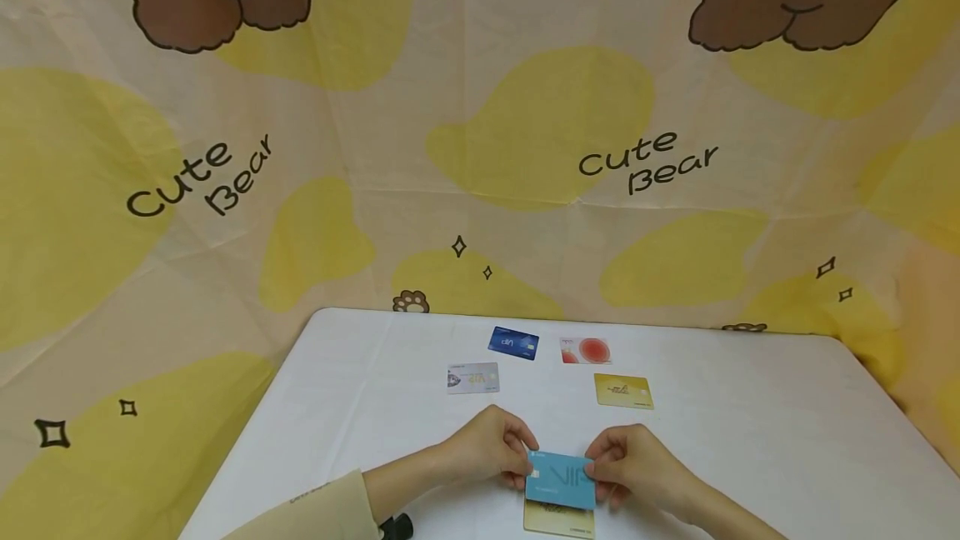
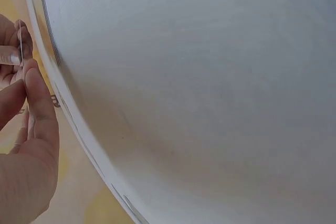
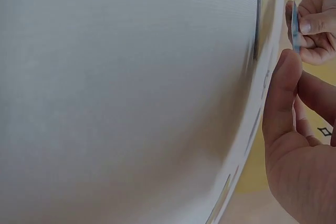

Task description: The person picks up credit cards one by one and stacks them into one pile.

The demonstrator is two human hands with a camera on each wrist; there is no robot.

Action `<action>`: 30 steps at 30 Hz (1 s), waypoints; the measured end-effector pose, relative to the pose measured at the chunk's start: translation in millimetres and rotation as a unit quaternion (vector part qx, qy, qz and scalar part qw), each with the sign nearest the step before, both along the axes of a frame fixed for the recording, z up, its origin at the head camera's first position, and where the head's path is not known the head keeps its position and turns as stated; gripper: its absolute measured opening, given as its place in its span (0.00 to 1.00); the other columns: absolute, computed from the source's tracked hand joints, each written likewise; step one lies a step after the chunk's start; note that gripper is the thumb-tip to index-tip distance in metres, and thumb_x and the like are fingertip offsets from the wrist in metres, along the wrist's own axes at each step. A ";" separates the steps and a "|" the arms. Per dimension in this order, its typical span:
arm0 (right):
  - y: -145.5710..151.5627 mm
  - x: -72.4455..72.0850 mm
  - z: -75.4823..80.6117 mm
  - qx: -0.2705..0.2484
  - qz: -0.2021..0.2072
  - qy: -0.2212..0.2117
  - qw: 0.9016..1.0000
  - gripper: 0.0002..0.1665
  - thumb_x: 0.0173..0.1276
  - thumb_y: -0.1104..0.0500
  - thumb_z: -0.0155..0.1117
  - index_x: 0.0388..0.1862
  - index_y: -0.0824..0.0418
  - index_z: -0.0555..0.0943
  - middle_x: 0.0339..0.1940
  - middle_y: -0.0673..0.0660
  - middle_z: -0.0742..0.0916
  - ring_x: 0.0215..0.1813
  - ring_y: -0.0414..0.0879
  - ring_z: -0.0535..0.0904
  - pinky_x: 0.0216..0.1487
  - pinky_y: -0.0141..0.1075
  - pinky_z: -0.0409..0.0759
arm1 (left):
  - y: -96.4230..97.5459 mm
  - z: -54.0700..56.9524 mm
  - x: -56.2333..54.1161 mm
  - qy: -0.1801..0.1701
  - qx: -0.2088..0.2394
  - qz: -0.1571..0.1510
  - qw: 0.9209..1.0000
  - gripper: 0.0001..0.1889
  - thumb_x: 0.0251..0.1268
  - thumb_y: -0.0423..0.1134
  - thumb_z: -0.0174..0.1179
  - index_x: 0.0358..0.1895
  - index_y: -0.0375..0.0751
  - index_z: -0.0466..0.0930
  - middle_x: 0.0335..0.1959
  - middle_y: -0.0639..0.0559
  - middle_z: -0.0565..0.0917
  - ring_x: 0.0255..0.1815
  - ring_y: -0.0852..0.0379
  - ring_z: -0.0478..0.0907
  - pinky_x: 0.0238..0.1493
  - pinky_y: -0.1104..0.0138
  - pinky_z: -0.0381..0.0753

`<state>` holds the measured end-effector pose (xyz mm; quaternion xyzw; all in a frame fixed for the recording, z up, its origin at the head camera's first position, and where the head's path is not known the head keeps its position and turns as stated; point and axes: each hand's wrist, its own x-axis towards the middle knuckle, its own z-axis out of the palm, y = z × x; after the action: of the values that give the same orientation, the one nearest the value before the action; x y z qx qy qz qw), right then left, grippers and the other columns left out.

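Note:
Both hands hold a light-blue VIP card [image 1: 561,486] up off the table in the head view. My left hand [image 1: 489,447] pinches its left edge, and my right hand [image 1: 643,467] pinches the right edge. Directly below and nearer to me lies a gold card [image 1: 558,522], partly hidden by the blue one. From the right wrist, the blue card [image 3: 295,27] shows edge-on between the thumb and fingers of both hands. The left wrist view also has it as a thin line between the fingertips.
Farther back on the white table [image 1: 375,407] several cards lie apart: a dark-blue VIP card [image 1: 513,343], a white card with red circles [image 1: 586,350], a silver VIP card [image 1: 473,378] and another gold card [image 1: 624,391]. A patterned cloth [image 1: 517,132] hangs behind the table.

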<state>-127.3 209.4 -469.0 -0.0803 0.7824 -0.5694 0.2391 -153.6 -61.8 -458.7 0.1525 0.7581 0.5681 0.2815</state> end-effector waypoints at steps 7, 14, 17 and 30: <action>0.0 2.4 -1.7 0.007 0.007 -0.010 1.000 0.06 0.70 0.66 0.71 0.40 0.69 0.83 0.25 0.57 0.87 0.25 0.45 0.83 0.26 0.34 0.85 | 0.7 -1.1 3.1 -0.010 -0.007 -0.005 1.000 0.08 0.60 0.21 0.70 0.38 0.36 0.87 0.22 0.40 0.86 0.18 0.59 0.81 0.21 0.75 0.80; -0.3 5.0 -4.2 0.007 0.021 -0.020 1.000 0.05 0.70 0.66 0.71 0.38 0.68 0.83 0.24 0.57 0.87 0.23 0.43 0.83 0.24 0.31 0.82 | 1.5 -3.0 7.3 -0.025 -0.013 -0.011 1.000 0.08 0.60 0.20 0.68 0.37 0.36 0.86 0.21 0.39 0.86 0.16 0.60 0.79 0.20 0.76 0.79; -0.7 6.2 -5.7 0.002 0.025 -0.025 0.999 0.04 0.70 0.66 0.71 0.38 0.68 0.83 0.23 0.57 0.87 0.23 0.42 0.82 0.23 0.29 0.81 | 2.0 -3.1 9.4 -0.029 -0.019 -0.012 0.999 0.08 0.60 0.20 0.68 0.36 0.37 0.86 0.20 0.41 0.85 0.16 0.60 0.79 0.19 0.76 0.78; -1.6 8.7 -11.5 -0.021 0.044 -0.014 0.999 0.04 0.70 0.68 0.69 0.36 0.68 0.82 0.21 0.56 0.85 0.21 0.41 0.79 0.20 0.26 0.77 | 5.7 -4.7 15.0 -0.020 -0.031 -0.020 0.999 0.09 0.57 0.17 0.66 0.33 0.34 0.85 0.19 0.42 0.84 0.15 0.60 0.77 0.17 0.77 0.76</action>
<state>-118.7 207.8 -480.5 -0.1124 0.7623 -0.5759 0.2729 -138.6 -56.1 -463.4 0.1475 0.7663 0.5416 0.3127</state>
